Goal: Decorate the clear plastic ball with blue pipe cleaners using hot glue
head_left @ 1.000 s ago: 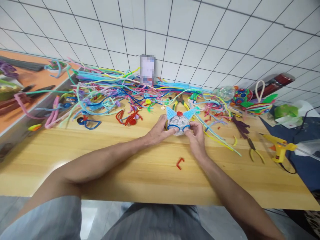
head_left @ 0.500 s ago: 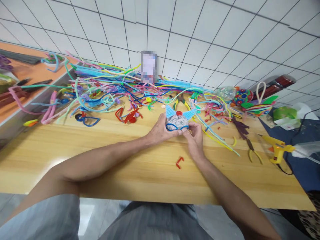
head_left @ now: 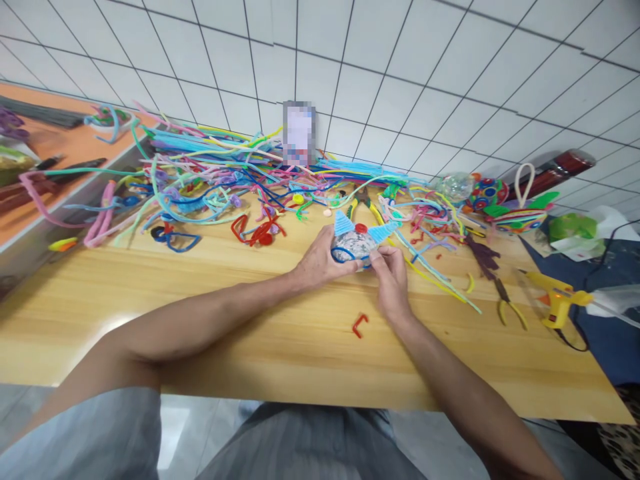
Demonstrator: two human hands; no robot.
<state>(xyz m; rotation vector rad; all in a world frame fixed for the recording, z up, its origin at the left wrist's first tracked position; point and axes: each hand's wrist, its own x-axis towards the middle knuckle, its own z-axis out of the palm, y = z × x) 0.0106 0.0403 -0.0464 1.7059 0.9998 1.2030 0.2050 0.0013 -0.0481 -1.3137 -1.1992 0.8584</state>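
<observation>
My left hand (head_left: 319, 259) is wrapped round the left side of a silvery grey craft ball (head_left: 358, 244). Two light blue ears (head_left: 383, 233) of ribbed pipe cleaner stick up from the ball, with a red coiled disc (head_left: 361, 229) between them. Dark blue pipe-cleaner loops (head_left: 343, 254) lie along the near side. My right hand (head_left: 391, 275) pinches at the right-hand blue loop, thumb against the ball's edge; its other fingers are curled and partly hidden. A bent red piece of pipe cleaner (head_left: 359, 326) lies on the table in front of the hands.
Heaped pipe cleaners (head_left: 200, 180) line the wall behind a propped phone (head_left: 299, 133). Yellow-handled pliers (head_left: 364, 207) lie just beyond the ball, and smaller pliers (head_left: 510, 305) to the right. A yellow glue gun (head_left: 557, 299) rests near the table's (head_left: 240, 353) right edge.
My right thumb has shifted up onto the ball's right side, over part of the right blue loop. My left hand keeps its grip almost unmoved.
</observation>
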